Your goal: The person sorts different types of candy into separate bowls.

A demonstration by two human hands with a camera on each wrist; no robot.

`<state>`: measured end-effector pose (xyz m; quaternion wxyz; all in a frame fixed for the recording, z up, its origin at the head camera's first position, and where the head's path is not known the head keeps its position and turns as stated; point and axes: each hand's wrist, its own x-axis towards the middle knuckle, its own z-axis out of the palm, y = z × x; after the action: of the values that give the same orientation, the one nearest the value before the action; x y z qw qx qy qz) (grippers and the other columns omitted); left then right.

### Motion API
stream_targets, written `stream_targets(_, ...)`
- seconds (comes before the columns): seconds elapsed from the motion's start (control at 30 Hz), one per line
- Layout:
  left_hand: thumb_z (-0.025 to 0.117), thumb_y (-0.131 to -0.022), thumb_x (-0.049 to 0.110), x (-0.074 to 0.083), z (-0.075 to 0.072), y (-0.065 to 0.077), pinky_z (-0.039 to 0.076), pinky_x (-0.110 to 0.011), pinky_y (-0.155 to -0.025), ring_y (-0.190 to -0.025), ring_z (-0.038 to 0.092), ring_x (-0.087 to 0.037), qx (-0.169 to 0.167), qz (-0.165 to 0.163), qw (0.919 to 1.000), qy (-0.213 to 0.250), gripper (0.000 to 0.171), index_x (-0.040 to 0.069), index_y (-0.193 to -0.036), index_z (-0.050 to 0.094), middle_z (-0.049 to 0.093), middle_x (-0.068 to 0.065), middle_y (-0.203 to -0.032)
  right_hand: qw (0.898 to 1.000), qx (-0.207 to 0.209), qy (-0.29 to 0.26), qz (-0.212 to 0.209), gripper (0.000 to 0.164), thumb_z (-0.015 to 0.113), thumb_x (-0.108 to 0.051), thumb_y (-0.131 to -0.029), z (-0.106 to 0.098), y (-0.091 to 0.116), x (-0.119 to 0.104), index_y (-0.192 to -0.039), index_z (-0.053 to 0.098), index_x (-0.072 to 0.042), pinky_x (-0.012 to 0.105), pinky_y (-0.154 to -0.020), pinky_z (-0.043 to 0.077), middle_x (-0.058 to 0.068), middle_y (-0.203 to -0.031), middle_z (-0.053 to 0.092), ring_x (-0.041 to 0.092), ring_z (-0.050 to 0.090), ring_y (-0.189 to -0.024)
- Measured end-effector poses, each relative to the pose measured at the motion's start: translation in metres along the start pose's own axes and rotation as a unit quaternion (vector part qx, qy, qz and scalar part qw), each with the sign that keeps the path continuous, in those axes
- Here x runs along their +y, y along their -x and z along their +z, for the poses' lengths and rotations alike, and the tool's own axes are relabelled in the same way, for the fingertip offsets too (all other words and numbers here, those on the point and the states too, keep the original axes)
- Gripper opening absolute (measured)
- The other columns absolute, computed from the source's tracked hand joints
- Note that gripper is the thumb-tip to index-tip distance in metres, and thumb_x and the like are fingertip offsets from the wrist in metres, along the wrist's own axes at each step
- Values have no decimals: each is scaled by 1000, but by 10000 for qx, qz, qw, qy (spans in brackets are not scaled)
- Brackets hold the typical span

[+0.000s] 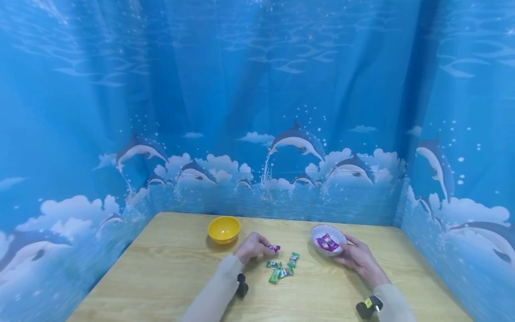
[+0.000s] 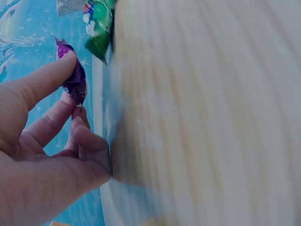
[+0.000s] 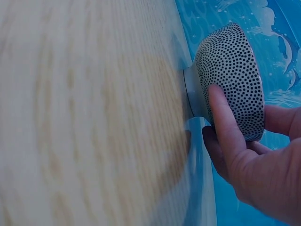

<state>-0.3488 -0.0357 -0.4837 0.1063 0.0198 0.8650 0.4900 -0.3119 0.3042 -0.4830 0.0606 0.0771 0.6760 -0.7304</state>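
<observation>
My left hand (image 1: 253,247) pinches a purple wrapped candy (image 2: 75,82) between thumb and fingertips, low over the table. At the right, my right hand (image 1: 362,259) grips a small bowl (image 3: 230,70), white with black dots outside. Its thumb and fingers are at the rim and the outer wall. Inside that bowl lie purple wrapped candies (image 1: 327,242); their exact number is hard to tell. Between the hands, several green wrapped candies (image 1: 275,276) lie loosely grouped on the wood. Whether the bowl's foot touches the table cannot be told.
A yellow bowl (image 1: 224,230) stands left of my left hand, towards the table's back edge. The light wooden table (image 1: 161,268) reaches a blue curtain (image 1: 257,89) printed with dolphins, which surrounds the back and sides.
</observation>
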Motion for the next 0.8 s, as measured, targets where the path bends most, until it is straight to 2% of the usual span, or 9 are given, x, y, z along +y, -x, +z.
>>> stream_targets(0.2, 86, -71, 19, 12, 9, -3, 43, -39, -77, -90, 54, -23, -102, 245, 9992, 293, 17, 17, -84, 76, 66, -1, -92, 10000, -3, -33, -23, 65, 46, -6, -100, 1, 0, -1, -154, 10, 4, 45, -92, 56, 43, -148, 22, 32, 63, -108)
stream_targets(0.4, 84, -74, 20, 26, 21, -6, 46, -44, -84, -91, 56, -21, -234, 470, 9976, 442, 16, 17, -86, 75, 66, 0, -93, 10000, -21, -8, -71, 64, 45, -4, -100, 2, 0, 0, -153, 10, 6, 45, -92, 56, 44, -147, 22, 38, 59, -114)
stream_targets(0.6, 83, -75, 20, 37, 33, -8, 48, -44, -84, -92, 57, -19, -346, 636, 9961, 511, 15, 18, -88, 75, 66, 1, -95, 9998, -114, -62, -156, 63, 43, -2, -100, 3, 0, 0, -153, 9, 8, 46, -93, 55, 46, -146, 21, 43, 56, -119)
stream_targets(0.8, 82, -76, 20, 47, 45, -8, 46, -37, -78, -91, 56, -18, -382, 800, 9944, 569, 13, 17, -88, 76, 65, 2, -96, 9998, -90, -124, -135, 65, 44, -3, -100, 1, 0, 1, -153, 8, 8, 47, -93, 55, 45, -146, 21, 44, 55, -120)
